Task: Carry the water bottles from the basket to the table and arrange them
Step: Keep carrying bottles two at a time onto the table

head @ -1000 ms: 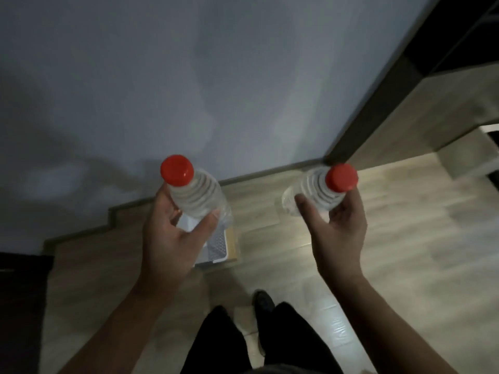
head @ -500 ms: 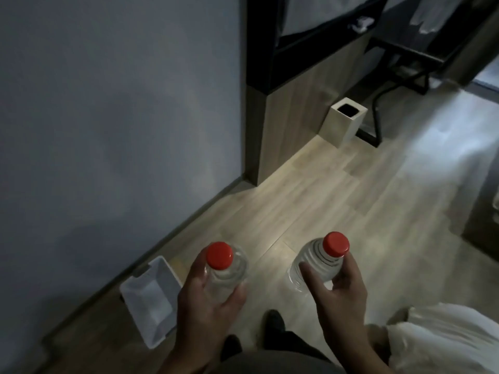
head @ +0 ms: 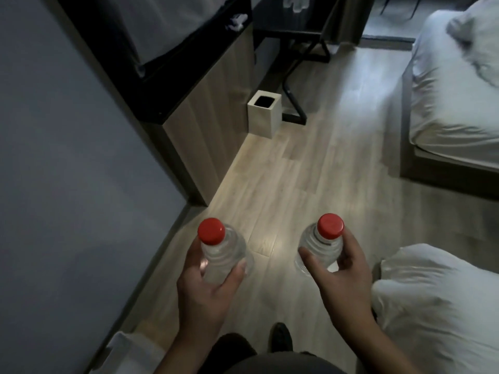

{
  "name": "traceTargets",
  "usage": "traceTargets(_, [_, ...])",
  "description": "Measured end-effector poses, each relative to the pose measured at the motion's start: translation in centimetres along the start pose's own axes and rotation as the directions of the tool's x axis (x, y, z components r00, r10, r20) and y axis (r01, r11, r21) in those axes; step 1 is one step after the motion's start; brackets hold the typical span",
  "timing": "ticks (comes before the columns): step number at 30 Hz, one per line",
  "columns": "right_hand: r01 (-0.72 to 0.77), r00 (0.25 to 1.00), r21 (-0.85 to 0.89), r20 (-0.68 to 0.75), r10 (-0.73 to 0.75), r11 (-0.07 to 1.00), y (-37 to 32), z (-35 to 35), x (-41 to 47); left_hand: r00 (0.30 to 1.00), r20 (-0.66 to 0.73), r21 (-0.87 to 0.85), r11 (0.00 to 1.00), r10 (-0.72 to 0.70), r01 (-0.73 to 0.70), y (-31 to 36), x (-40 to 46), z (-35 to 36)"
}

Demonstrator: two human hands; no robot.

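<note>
I hold two clear plastic water bottles with red caps upright in front of me, above the wooden floor. My left hand [head: 205,290] grips the left water bottle [head: 220,253] around its body. My right hand [head: 341,282] grips the right water bottle [head: 321,247] just below its cap. The white basket [head: 127,352] sits on the floor by the wall at the bottom left, partly hidden by my left arm. A dark table frame with black legs [head: 294,103] stands at the far end of the room.
A grey wall [head: 67,157] runs along the left, then a wood-and-black cabinet [head: 205,125]. A small square bin [head: 264,117] stands on the floor beside the cabinet. A bed with white sheets [head: 451,98] is at the right, white bedding [head: 437,306] near my right arm.
My view has swung right from the wall and basket toward the room. The basket has slid to the bottom left. Both hands keep hold of their bottles.
</note>
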State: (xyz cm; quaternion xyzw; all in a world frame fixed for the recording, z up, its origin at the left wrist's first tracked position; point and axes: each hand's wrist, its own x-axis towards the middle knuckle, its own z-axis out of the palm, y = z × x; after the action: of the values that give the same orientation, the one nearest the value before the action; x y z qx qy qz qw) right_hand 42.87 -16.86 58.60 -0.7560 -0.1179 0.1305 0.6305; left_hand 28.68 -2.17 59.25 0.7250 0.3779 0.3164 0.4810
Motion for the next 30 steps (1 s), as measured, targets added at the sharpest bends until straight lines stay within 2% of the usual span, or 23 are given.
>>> traceTargets(5, [-0.036, 0.998, 0.038, -0.056, 0.038, 0.999, 0.6, -1.7, 5.3, 0.996, 0.088, 0.001, 1.000, 0.023, -0.023, 1.6, 4.4, 5.6])
traceTargets(9, [-0.050, 0.993, 0.043, -0.103, 0.054, 0.998, 1.1, -2.1, 11.2, 0.996, 0.088, -0.023, 0.999, 0.029, -0.027, 2.2, 9.2, 10.5])
traceTargets(16, [-0.018, 0.990, -0.045, -0.140, 0.012, 0.999, -0.2, -2.2, 25.0, 0.987, 0.160, -0.085, 0.996, 0.006, 0.008, 4.2, 21.0, 19.8])
traceTargets(24, [-0.032, 0.966, 0.059, -0.255, 0.046, 0.998, -2.1, -4.4, 40.3, 0.963, 0.267, -0.126, 0.992, 0.021, 0.013, 7.8, 34.2, 32.2])
traceTargets(30, [-0.054, 0.953, 0.078, -0.294, 0.074, 0.996, -0.7, -7.5, 52.9, 0.964, 0.263, -0.135, 0.991, 0.023, 0.013, 10.0, 42.4, 43.3])
